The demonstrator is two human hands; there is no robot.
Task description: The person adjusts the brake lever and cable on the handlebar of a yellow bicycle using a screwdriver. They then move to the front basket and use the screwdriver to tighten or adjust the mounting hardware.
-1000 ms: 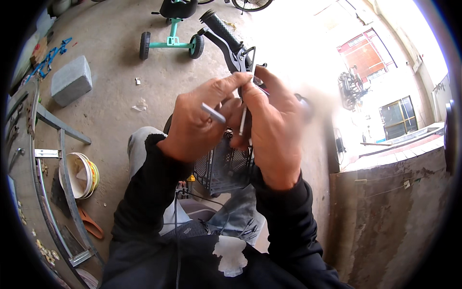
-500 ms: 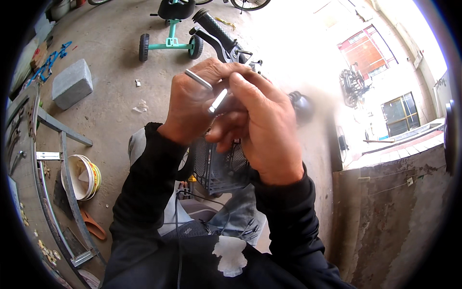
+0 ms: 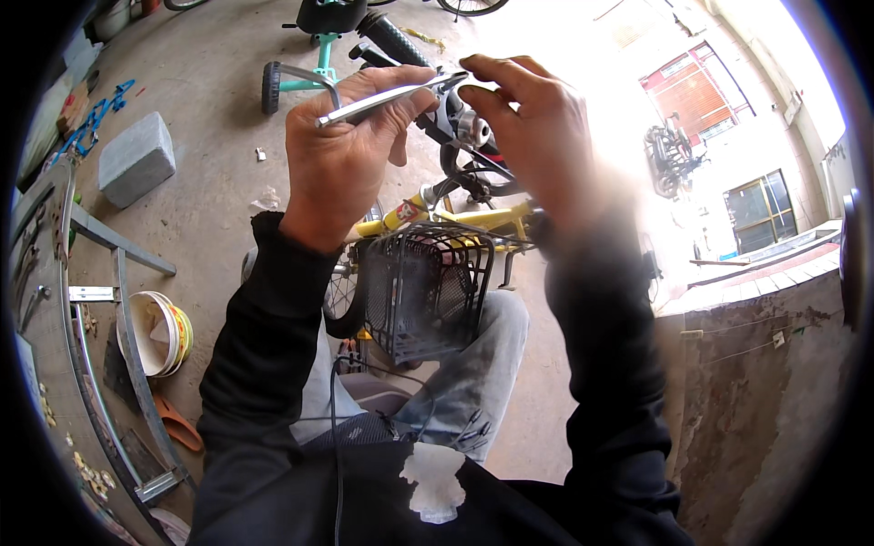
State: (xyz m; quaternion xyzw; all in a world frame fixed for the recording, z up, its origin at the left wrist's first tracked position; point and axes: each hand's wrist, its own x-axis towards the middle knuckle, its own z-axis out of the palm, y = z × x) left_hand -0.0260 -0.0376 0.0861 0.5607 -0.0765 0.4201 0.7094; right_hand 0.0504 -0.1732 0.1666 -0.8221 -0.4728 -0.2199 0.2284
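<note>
Left hand [image 3: 339,156], fingers closed round a slim silver tool [image 3: 364,106], a bent metal rod [image 3: 309,74] beside it, near the handlebar grip [image 3: 398,41]; right hand [image 3: 551,127], joined with it half a second earlier, now apart, half open and seemingly empty, so I judge the left alone steadies the tool. A red-and-white sticker [image 3: 408,211] marks the yellow frame [image 3: 505,217]; I cannot read its lettering

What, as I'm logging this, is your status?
Left hand holding long silver tool, bent rod. Right hand, fingers parted near tool's far end. Handlebar partly hidden behind.
</note>
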